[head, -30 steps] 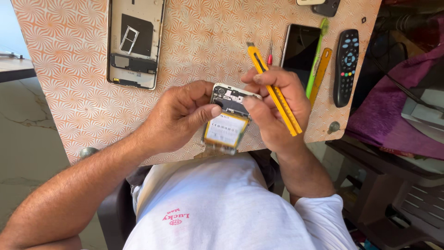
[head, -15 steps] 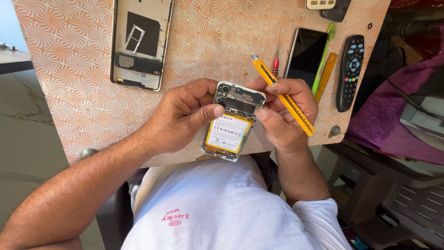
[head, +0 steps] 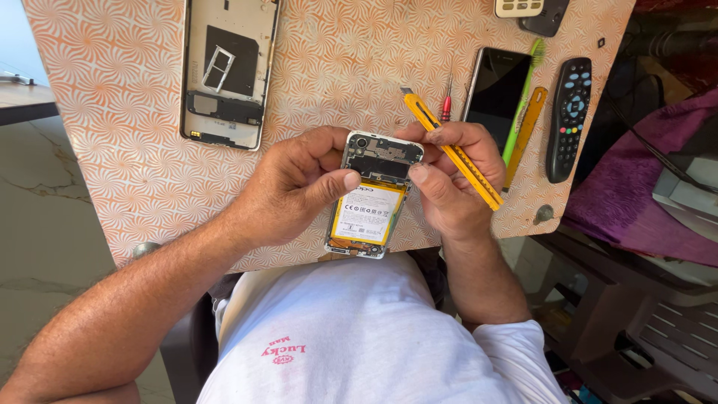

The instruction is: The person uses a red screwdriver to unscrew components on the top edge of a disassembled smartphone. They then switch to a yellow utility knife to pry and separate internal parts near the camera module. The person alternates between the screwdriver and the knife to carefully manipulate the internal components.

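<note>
An opened phone (head: 372, 196) with its back off shows a yellow-edged battery and dark circuit cover. My left hand (head: 295, 183) grips its left side, thumb pressed on the upper battery edge. My right hand (head: 449, 176) holds the phone's right side and also clasps a yellow utility knife (head: 449, 150) that slants up to the left, blade tip above the phone. The phone hovers over the near edge of a small table (head: 134, 150) with an orange swirl pattern.
A removed phone back frame (head: 228, 71) lies at the table's upper left. A dark phone (head: 497, 90), a red screwdriver (head: 446, 108), a green toothbrush (head: 523, 105), an orange strip tool (head: 526, 127) and a black remote (head: 568, 120) lie at right. A purple cloth (head: 643, 194) covers furniture beyond.
Both hands have lowered the phone slightly and turned it flatter toward me. The knife has tilted with my right hand. The things on the table have not moved.
</note>
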